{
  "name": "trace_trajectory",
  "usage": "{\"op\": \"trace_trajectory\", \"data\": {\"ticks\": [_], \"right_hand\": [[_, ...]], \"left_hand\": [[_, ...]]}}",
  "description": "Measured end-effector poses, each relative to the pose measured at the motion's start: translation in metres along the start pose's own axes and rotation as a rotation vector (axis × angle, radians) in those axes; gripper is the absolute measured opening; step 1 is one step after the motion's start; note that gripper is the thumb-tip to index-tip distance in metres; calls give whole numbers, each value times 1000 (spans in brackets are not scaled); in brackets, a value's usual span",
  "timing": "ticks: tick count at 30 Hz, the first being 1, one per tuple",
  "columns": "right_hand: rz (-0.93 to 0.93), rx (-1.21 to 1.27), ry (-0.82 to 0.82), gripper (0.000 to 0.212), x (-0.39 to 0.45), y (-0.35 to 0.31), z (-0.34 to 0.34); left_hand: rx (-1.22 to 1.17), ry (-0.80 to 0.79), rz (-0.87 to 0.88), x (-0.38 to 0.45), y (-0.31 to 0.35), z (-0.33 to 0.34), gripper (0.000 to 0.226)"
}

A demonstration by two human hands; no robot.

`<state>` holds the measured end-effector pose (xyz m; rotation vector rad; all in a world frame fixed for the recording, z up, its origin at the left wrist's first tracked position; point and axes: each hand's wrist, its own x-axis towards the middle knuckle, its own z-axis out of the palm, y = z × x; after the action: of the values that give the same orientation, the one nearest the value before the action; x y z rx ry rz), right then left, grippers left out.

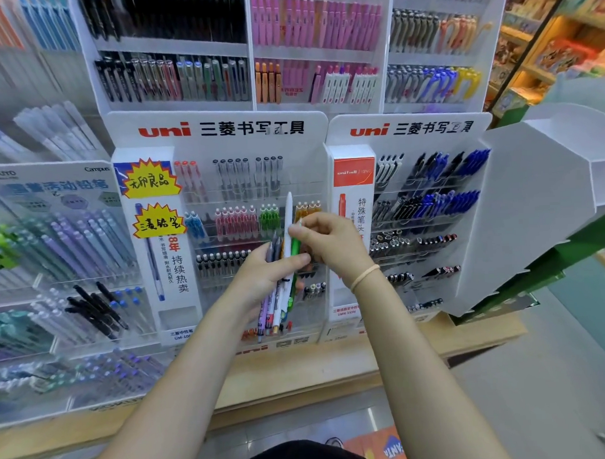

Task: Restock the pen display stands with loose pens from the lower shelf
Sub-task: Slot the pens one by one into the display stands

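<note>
Head view, the only one you get: your left hand (261, 278) grips a bundle of loose pens (279, 292), fingers curled round the barrels, tips pointing down toward the wooden shelf (333, 369); your right hand (329, 245) pinches the top end of a green pen (296, 246) in that bundle, right beside a tall white pen (288, 226) that sticks up above the rest; whether the green one is already free of the bundle, can't tell, the fingers cover that bit.

So I'd say you're at the sorting step; picking one pen out of the bunch to slot it home. The green pens row (270, 218) on the left uni display stand (221, 211) sits just above your hands, between the pink pens (235, 221) and the orange ones (307, 208); looks like the likely match. Next move probably calls for drawing the green pen straight up clear of the others, then dropping it tip-down into that slot without knocking its neighbours.

Around you: a second uni stand (410, 205) to the right full of blue and black pens; a Campus stand (54, 238) to the left; more racks above; a white cardboard display (533, 204) juts in at the right. The slots are packed tight, and the white pen stands right in front of the green row; that's what's in your way.
</note>
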<state>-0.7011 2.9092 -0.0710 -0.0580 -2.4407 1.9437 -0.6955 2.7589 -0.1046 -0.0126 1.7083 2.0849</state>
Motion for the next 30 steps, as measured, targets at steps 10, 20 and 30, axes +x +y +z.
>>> {"op": "trace_trajectory", "data": {"ticks": [10,20,30], "right_hand": [[84,389,126,17,1,8,9],[156,481,-94,8,-15,9,13],[-20,102,-102,18,-30,21,33]], "left_hand": [[-83,-76,-74,-19,-9,-26,19],[-426,295,126,-13,-3,-36,9],[-415,363,139,-9,4,-15,12]]}}
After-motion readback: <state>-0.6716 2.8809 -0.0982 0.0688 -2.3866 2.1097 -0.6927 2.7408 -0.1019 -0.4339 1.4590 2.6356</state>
